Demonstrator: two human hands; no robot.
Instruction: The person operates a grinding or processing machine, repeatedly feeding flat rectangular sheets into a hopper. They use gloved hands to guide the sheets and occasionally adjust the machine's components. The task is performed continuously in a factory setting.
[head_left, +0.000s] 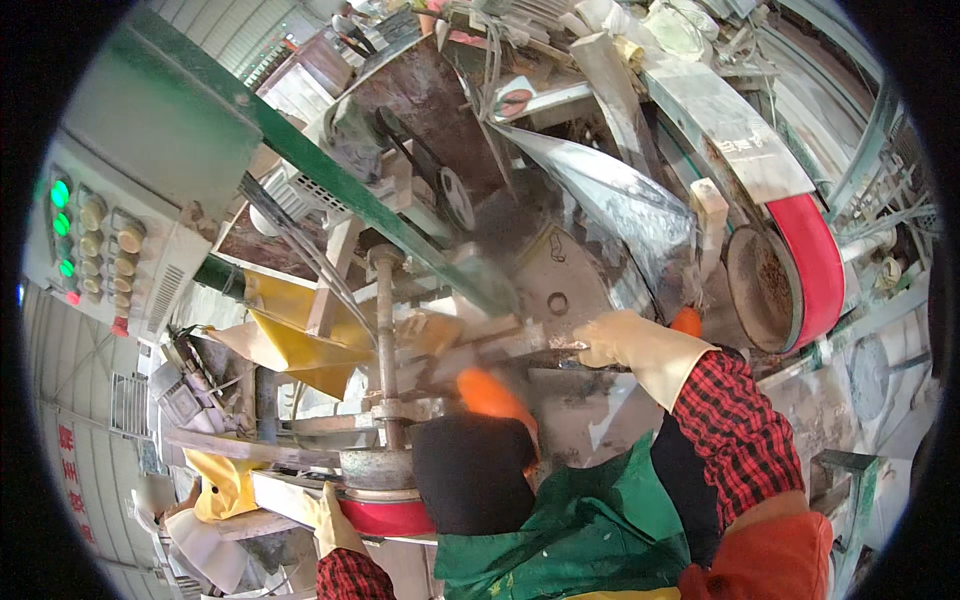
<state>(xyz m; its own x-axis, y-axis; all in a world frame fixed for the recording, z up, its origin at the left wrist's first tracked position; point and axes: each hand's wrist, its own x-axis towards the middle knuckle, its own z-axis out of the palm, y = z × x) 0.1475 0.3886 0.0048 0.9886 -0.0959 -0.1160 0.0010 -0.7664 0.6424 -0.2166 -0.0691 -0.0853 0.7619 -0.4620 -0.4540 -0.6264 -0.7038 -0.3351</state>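
Observation:
My right hand (625, 345), in a cream work glove, is closed at the end of a pale, dusty bar (500, 345); whatever sits in its fingers is too small to make out. Low on the left, my left hand (332, 522), gloved alike, lies with fingers stretched on a white guard (285, 500). Just beside it runs a red belt (385, 517) around a dusty wheel. Red-and-black checked sleeves cover both forearms. Below my right hand are my green apron (570, 520) and dark knees, with an orange shoe (495, 395) between the hands.
A control box (120, 220) with lit green buttons stands left, beside a slanting green beam (330, 185). Another red belt (812, 270) wraps a wheel at right. Yellow sheeting (310, 340) hangs near an upright metal post (386, 340). Other people appear at far left and top.

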